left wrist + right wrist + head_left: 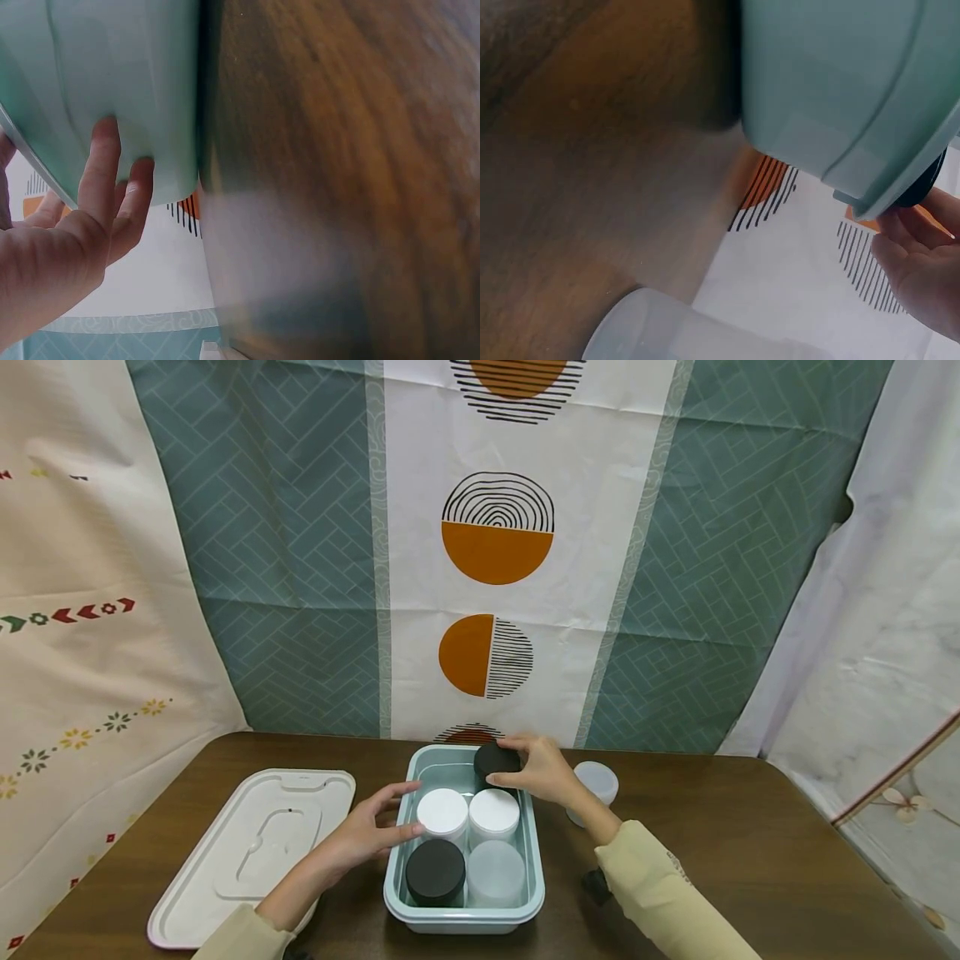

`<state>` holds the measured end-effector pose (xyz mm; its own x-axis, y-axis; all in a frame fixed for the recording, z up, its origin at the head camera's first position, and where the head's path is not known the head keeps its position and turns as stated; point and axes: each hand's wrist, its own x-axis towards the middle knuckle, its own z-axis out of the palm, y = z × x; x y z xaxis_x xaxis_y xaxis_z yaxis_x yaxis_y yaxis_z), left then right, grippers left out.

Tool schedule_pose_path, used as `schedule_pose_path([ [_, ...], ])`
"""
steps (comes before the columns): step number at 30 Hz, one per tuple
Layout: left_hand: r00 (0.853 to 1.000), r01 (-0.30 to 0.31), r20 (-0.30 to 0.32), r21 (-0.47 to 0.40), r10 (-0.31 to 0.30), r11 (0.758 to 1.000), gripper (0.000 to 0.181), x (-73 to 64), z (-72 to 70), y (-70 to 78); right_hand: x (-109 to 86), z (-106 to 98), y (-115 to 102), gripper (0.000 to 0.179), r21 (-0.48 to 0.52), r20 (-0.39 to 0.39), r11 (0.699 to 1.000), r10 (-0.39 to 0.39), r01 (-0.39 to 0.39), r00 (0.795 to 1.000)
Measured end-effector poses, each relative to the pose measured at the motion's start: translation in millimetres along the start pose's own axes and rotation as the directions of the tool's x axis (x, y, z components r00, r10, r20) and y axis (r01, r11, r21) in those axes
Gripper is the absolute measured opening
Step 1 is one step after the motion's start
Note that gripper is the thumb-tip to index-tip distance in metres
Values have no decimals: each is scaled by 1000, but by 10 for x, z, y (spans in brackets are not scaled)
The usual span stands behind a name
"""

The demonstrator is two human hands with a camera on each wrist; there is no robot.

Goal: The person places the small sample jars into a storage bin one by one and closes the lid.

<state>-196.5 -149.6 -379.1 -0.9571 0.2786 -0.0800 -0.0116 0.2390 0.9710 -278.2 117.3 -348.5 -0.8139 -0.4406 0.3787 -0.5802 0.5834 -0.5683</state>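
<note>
A light-blue plastic bin (398, 847) stands on the table and holds several jars. My right hand (543, 770) grips the black lid (497, 760) of a jar in the bin's far right corner, thumb at the near side and fingers at the far side. My left hand (367, 827) holds the bin's left wall, with thumb and forefinger over the rim and other fingers (105, 161) against the outside. Between the hands are two white-lidded jars (442, 812). A black-lidded jar (436, 871) and a translucent-lidded jar (496, 874) sit in the near end.
A white lid (288, 843) with a moulded top lies flat on the table left of the bin. Behind my right wrist stands a translucent jar (597, 779). A small black object (597, 887) lies under my right sleeve. Patterned cloth (480, 568) hangs behind the table.
</note>
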Motion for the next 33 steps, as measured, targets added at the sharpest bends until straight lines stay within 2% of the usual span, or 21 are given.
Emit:
schedule_pose_path([
  [5, 1000, -8, 14, -12, 8, 1000, 68, -4, -5, -2, 2, 19, -27, 55, -78, 29, 997, -2, 4, 1000],
  [12, 1000, -5, 9, -14, 5, 1000, 68, -10, -3, -6, 37, 33, -127, 54, -168, 100, 986, 39, -21, 994],
  [19, 1000, -14, 6, -15, 14, 1000, 67, -9, 1, -7, 110, 21, -227, 51, -288, 205, 956, 8, 52, 979],
  [22, 1000, -13, 5, -17, 13, 1000, 68, -8, 3, -8, 145, 8, -263, 46, -291, 258, 956, 33, 45, 966],
  [27, 1000, -15, 5, -12, 15, 1000, 68, -3, 5, -13, 168, -5, -275, 50, -300, 319, 954, 80, 20, 944],
  [33, 1000, -13, 2, -8, 13, 1000, 69, -5, 0, -4, 125, -76, -254, 44, -261, 355, 962, 13, 85, 935],
])
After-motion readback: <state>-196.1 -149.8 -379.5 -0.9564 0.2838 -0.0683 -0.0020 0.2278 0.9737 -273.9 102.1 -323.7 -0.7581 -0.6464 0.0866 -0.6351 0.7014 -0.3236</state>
